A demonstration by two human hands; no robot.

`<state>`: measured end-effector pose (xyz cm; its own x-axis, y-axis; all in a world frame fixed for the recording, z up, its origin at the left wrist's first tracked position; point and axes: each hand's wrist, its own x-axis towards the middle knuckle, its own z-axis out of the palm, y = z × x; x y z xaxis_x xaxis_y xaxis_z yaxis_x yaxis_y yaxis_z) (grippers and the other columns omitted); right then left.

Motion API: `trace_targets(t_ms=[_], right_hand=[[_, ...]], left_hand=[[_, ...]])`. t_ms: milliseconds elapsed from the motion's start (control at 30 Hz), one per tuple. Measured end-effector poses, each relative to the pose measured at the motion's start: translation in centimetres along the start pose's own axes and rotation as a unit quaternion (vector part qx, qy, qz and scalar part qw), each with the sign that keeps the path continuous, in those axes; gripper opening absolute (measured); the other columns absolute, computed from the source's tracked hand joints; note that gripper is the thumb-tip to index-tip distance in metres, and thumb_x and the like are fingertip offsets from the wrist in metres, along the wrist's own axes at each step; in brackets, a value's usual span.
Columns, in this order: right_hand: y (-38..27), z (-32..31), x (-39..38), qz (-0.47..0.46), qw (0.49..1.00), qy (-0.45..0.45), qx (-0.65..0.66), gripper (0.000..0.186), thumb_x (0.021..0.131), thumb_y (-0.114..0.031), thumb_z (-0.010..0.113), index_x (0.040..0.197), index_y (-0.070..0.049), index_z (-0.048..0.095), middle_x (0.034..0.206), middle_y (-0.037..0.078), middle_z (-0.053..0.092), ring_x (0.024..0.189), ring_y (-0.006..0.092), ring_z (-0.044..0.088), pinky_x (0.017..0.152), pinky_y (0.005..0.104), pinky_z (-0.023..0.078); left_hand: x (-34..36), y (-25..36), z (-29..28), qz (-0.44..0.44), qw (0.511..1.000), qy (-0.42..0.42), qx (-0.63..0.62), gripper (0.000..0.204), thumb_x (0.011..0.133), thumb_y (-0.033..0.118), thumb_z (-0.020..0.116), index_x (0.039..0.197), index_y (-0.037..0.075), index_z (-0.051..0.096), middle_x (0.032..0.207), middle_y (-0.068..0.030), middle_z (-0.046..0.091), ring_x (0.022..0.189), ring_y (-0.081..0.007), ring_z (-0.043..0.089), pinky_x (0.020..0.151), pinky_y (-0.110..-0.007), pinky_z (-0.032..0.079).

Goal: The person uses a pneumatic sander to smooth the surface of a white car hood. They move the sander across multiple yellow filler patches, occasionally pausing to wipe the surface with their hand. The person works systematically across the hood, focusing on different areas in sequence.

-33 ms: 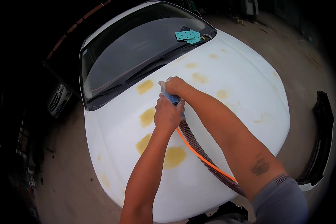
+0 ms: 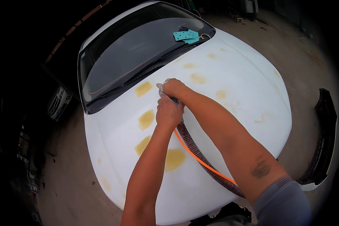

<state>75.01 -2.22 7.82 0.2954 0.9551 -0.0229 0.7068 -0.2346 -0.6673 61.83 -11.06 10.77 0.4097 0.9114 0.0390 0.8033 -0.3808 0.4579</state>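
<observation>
— Where's the sander (image 2: 168, 95)?

— Mid-hood (image 2: 233, 113), just near the windshield (image 2: 139, 49). My right hand (image 2: 173, 87) is wrapped over its head, my left hand (image 2: 168, 112) clenched round the grip behind; the hose (image 2: 199, 156) trails back along my right arm.

— How do I work it well?

— I'd judge: keep it flat, press lightly, and drift evenly toward the yellow filler patches (image 2: 146, 119) on the left so no edges dig in.

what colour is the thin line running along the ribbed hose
Orange, running beside the dark ribbed hose; the head view shows it.
</observation>
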Motion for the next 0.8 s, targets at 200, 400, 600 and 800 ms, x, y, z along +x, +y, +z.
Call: trace_targets(t_ms=[200,400,600,800], right_hand=[[2.6,-1.7,-0.9,0.006,0.998,-0.02,0.055,0.061,0.107,-0.056,0.045,0.121,-0.005,0.075,0.119,0.018,0.077,0.106,0.0353,0.075,0.096,0.0437,0.057],[14.5,-4.2,-10.0,-0.044,0.997,0.068,-0.005,0.044,0.101,-0.038,0.065,0.127,-0.003,0.07,0.104,0.02,0.077,0.1,0.0377,0.073,0.09,0.0458,0.058],[36.5,-9.7,-21.6,0.017,0.936,0.346,-0.056,0.034,0.098,-0.018,0.063,0.126,0.0,0.071,0.084,0.021,0.073,0.082,0.0381,0.072,0.078,0.0435,0.059],[38.8,-10.1,-24.8,-0.021,0.917,0.386,-0.096,0.019,0.089,-0.007,0.065,0.106,-0.001,0.072,0.087,0.016,0.073,0.083,0.0353,0.071,0.074,0.0427,0.057]], left_hand=[[5.5,0.9,3.4,-0.052,0.994,0.027,0.09,0.102,0.096,0.043,0.07,0.168,0.0,0.011,0.14,-0.0327,0.057,0.12,-0.0467,0.067,0.102,-0.052,0.055],[14.2,-1.8,4.0,-0.016,0.988,-0.045,0.144,0.103,0.091,0.033,0.078,0.166,0.007,0.014,0.147,-0.0347,0.055,0.127,-0.0474,0.065,0.104,-0.051,0.055],[15.8,2.2,4.7,-0.05,0.983,0.043,0.17,0.104,0.085,0.041,0.085,0.158,-0.001,0.023,0.138,-0.035,0.063,0.13,-0.0444,0.064,0.107,-0.047,0.054],[18.6,1.1,3.4,-0.074,0.978,0.065,0.185,0.101,0.086,0.045,0.084,0.158,-0.001,0.031,0.145,-0.0343,0.059,0.132,-0.0453,0.062,0.109,-0.047,0.053]])
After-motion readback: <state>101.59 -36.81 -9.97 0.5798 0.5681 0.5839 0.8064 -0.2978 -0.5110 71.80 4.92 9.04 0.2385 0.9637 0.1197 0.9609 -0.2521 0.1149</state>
